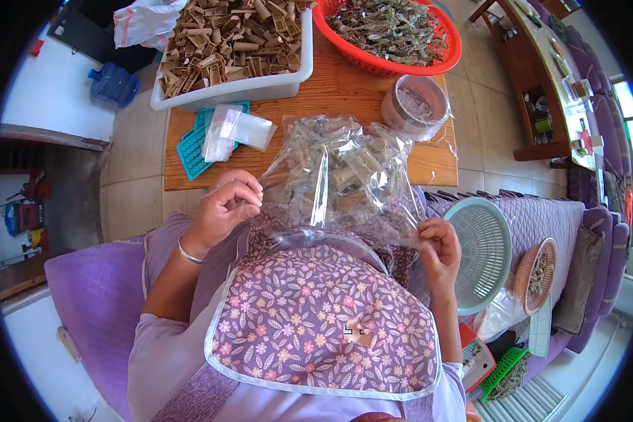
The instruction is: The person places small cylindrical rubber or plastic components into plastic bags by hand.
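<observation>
Left hand (225,205) — fingers pinched on the left edge of a clear plastic bag (337,176). Right hand (437,246) — fingers clenched on the bag's lower right edge. The bag is stretched between the two sets of fingers, held up over the lap and the near edge of the wooden tabletop (344,88); it is filled with short tan tubes, packed loosely.

Beyond the left fingers, on the tabletop: a small stack of empty clear bags (235,130) lying on a teal perforated tray (190,151). Farther out, a white bin (225,91) heaped with brown cardboard tubes. Beyond the right fingers: a round clear container (416,105), then a red basket (387,65) of greyish dried bits. Just right of the right fingers, a pale green round sieve (482,253) on the purple couch.
</observation>
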A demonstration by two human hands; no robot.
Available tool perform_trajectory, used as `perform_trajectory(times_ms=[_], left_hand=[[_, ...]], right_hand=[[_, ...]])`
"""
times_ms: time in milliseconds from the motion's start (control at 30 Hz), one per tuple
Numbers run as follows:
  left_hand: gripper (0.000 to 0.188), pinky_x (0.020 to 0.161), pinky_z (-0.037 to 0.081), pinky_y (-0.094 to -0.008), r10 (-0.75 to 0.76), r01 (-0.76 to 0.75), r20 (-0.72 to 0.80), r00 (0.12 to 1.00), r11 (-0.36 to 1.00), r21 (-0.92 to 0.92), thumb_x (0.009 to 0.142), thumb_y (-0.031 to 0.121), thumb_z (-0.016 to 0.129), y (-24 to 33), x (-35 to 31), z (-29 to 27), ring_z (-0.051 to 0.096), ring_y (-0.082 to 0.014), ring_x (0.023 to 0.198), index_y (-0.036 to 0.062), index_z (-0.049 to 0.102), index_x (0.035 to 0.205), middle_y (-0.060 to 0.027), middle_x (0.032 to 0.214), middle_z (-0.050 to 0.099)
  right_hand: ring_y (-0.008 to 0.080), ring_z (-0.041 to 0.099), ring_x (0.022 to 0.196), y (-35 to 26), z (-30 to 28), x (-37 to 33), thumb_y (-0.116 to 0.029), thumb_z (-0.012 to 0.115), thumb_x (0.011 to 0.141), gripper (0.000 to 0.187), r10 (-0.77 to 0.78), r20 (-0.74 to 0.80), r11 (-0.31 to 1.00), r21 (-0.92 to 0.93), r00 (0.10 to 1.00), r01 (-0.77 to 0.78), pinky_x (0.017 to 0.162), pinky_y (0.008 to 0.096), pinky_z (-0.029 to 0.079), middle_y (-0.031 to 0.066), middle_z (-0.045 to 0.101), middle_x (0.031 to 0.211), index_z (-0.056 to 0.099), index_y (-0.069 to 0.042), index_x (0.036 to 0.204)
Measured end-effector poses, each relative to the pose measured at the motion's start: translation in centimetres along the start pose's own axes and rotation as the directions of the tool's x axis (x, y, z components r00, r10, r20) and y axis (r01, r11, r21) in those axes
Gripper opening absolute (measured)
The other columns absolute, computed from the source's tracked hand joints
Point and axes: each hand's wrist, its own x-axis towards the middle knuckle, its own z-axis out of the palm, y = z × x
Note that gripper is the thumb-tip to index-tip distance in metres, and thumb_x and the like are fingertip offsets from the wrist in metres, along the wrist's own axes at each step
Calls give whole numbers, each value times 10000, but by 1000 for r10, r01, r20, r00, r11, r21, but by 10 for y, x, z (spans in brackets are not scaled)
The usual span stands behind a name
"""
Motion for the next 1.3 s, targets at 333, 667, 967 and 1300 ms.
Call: perform_trajectory(times_ms=[333,667,967,1300], left_hand=[[169,830,476,-287,-64,58,-44,997,991,-122,885,207,771,-14,-19,-1,565,-137,941,62,689,858,-42,1036,582],[138,892,447,-276,-440,329,-166,883,830,-451,894,106,737,-16,-38,16,535,-132,1009,-9,690,833,-55,1095,561],[98,818,498,-247,-682,623,130,720,552,-554,935,138,720,-17,-45,-1,606,-101,838,72,654,902,-17,911,660],[132,754,533,-249,-747,679,146,649,483,-553,959,171,690,-17,-47,2,649,-115,809,73,645,882,-39,899,687]], right_hand=[[185,552,1048,20,1,-18,-104,729,900,94,16,-37,990,138,999,-11,924,317,436,95,554,1148,660,-41,913],[141,565,1022,13,10,-35,-26,683,928,54,401,-78,796,523,913,-305,945,296,447,49,559,1156,644,-10,894],[177,692,872,10,1,-33,-11,670,940,58,619,67,634,545,783,-548,830,306,587,84,691,979,644,-18,889],[159,685,769,16,-6,-35,-9,727,890,129,701,104,603,442,706,-664,705,269,570,97,701,916,608,-17,841]])
